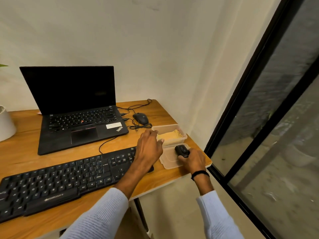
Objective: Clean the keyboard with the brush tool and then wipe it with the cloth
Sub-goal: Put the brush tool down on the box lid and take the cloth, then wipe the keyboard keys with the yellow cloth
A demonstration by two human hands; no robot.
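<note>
- Left hand (149,149): reaches across the right end of the black full-size plastic keyboard (60,180), palm down. The fingers are loosely spread and grasp nothing, with the tips at the near rim of the clear rectangular plastic tub (172,127).
- Yellow folded cloth (170,136): soft, wavy-edged, lies inside the tub.
- Right hand (193,160): fingers curled round the black rounded plastic brush tool (181,150), gripping it over the shallow clear plastic tray (166,161).
- Keyboard: lies flat on the smooth orange-brown wooden table (25,152), just left of the tray.
</note>
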